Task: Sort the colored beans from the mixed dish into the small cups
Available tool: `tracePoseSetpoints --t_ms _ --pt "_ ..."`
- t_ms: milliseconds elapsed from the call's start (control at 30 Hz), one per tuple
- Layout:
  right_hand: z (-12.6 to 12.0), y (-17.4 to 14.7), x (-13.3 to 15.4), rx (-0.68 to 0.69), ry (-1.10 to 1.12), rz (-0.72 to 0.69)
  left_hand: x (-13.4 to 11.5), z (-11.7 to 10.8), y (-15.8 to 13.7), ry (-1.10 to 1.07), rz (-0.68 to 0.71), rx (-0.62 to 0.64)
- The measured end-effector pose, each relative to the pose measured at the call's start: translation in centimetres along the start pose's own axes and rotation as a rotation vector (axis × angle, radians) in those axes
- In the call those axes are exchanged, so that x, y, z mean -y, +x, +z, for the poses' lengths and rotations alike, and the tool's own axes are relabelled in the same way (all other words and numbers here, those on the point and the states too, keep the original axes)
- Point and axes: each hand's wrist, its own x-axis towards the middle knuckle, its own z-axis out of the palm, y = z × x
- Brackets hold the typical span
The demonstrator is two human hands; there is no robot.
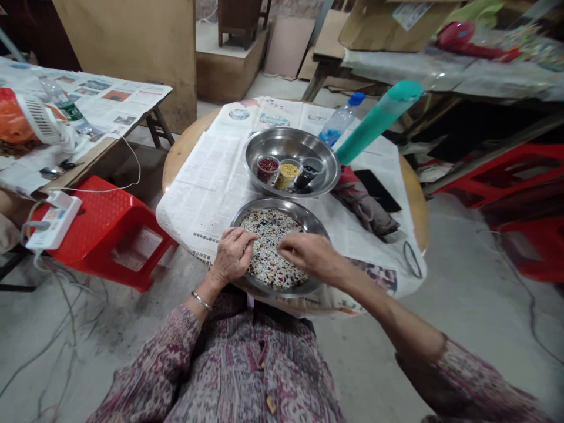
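A steel bowl (324, 230) near the table's front edge holds a layer of mixed small grains or beads (275, 249), white, black, yellow and dark red. My left hand (233, 252) rests at its left rim with the fingers curled in over the grains. Above the right part of the grains is my right hand (308, 252), fingertips bent together in a pinch. Whatever either hand has between its fingers is too small to see. Behind stands a larger steel bowl (291, 138) with clear cups of red pieces (268, 169), yellow pieces (288, 174) and black pieces (307, 175).
Newspaper (198, 188) covers the round table. Right of the bowls are a blue-capped bottle (341, 120), a long green tube (379, 123), a dark crumpled cloth (365, 205) and a black flat device (378, 189). A red stool (110, 223) carries a power strip (55, 220).
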Motion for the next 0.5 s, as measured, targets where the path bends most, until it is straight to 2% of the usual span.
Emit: tracePoseSetpoints --t_ms 67,133,267,367,433,500 --pt "2.0 -0.6 1.5 0.089 -0.03 -0.113 0.0 0.0 0.0 0.011 -0.01 0.015" --pt "3.2 -0.2 2.0 0.09 -0.094 -0.127 0.0 0.0 0.1 0.029 -0.017 0.03" --pt "2.9 1.4 0.3 -0.095 -0.194 0.075 -0.2 -0.2 0.2 0.065 -0.012 0.048" --pt "2.3 1.3 -1.2 -0.224 -0.212 0.244 -0.5 -0.7 0.5 0.113 0.015 0.086" --pt "2.5 0.6 -1.4 -0.247 -0.222 0.313 -0.7 -1.1 0.9 0.196 0.036 0.158" --pt "3.1 0.0 -0.9 -0.237 -0.204 0.323 -0.8 -1.1 1.7 0.296 0.062 0.248"
